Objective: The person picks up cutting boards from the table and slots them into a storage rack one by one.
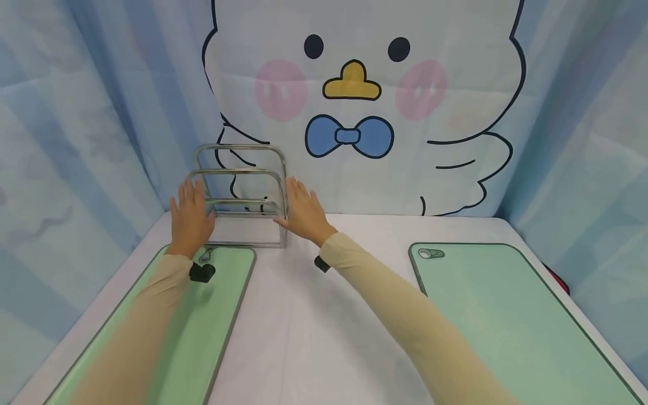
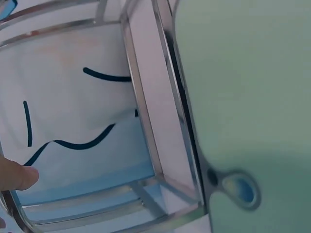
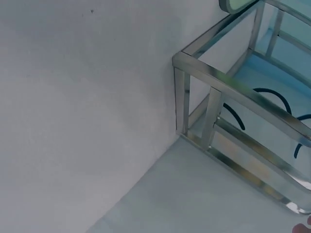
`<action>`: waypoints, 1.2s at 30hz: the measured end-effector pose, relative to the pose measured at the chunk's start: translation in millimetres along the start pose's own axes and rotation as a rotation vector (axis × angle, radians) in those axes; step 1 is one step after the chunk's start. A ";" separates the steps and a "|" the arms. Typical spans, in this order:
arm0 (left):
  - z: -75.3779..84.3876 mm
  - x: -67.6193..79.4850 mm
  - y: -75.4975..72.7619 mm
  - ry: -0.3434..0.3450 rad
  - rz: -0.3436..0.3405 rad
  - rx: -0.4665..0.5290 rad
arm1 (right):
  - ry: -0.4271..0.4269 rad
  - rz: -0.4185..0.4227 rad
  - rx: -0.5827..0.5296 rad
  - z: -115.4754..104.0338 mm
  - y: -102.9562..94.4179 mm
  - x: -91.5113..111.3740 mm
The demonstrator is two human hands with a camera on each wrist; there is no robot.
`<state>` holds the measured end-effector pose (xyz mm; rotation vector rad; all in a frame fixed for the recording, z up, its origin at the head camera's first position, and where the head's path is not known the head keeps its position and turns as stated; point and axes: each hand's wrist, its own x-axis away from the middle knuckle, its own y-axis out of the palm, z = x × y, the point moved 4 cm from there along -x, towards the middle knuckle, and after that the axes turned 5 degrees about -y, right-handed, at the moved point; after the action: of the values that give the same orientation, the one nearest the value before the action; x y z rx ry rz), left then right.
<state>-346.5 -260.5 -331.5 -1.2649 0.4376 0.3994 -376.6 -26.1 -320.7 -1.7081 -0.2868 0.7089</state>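
Observation:
A metal rack [image 1: 238, 170] of several rounded upright bars stands at the back left of the table, against the curtain. My left hand [image 1: 191, 219] is at its left side, fingers straight and pointing up. At the opposite side my right hand [image 1: 305, 212] has its fingers extended along the frame and its thumb pointing left across the edge. In the left wrist view a fingertip [image 2: 19, 175] overlaps the lower left corner of the rack. The right wrist view shows the rack's squared base corner [image 3: 181, 60], with a sliver of fingertip at the lower right.
A green cutting board [image 1: 223, 304] with a corner hole lies under my left forearm, its far edge close to the rack. Another pale green board [image 1: 506, 315] lies at the right. Beyond its edge shows something red [image 1: 558, 279]. Printed curtains [image 1: 349, 180] enclose the white table.

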 end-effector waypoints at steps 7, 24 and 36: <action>-0.4 -20.6 -9.8 0.090 -0.026 -0.126 | -0.053 -0.019 0.170 -9.5 -6.2 -24.6; -11.3 -35.2 -14.5 0.134 -0.157 -0.133 | -0.113 -0.120 0.444 -33.2 -7.0 -47.8; -17.6 -40.7 -20.3 0.069 -0.351 -0.031 | -0.119 -0.098 0.258 -23.8 -6.6 -47.4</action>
<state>-372.3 -284.5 -297.8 -1.3589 0.2608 0.0661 -398.4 -69.1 -297.5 -1.4006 -0.3444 0.7431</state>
